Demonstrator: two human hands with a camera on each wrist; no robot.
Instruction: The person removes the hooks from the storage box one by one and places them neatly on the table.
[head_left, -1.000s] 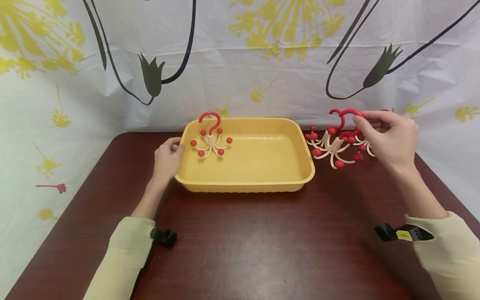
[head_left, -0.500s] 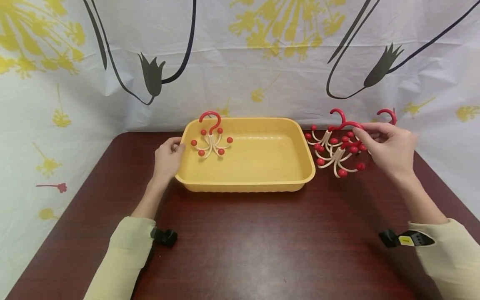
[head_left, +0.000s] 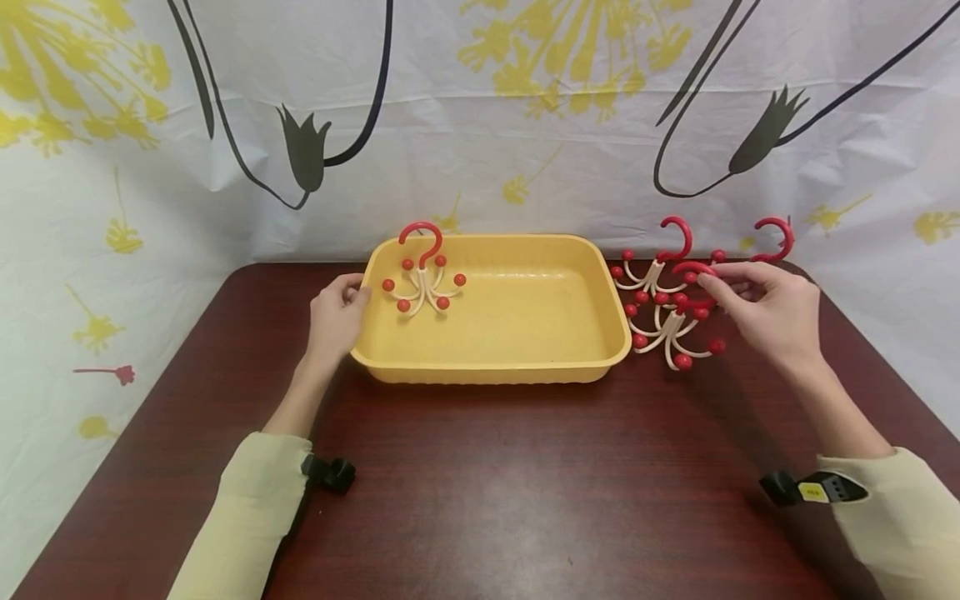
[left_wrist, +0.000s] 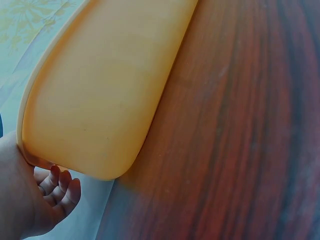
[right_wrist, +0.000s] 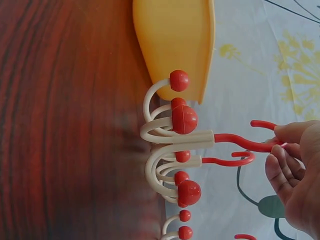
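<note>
My left hand [head_left: 333, 317] grips the left end of the yellow tray [head_left: 487, 367], its curled fingers outside the wall in the left wrist view; the thumb is hidden there. With thumb and fingers, my right hand [head_left: 780, 312] pinches the red hook of a multi-arm hanger [right_wrist: 187, 140]. That hanger has cream curved arms tipped with red balls and hangs upright, right of the tray; whether it touches the table I cannot tell. Inside the tray, at its left, stands a matching hanger [head_left: 423, 287].
Behind the held hanger, another hanger [head_left: 654, 273] stands close to the tray's right end. A further red hook [head_left: 783, 242] shows past my right hand. The dark wood table [head_left: 487, 483] meets a patterned white cloth [head_left: 525, 125] at the back.
My right hand has come down and slightly toward me with the held hanger, uncovering the hooks behind. The left hand and tray have stayed in place.
</note>
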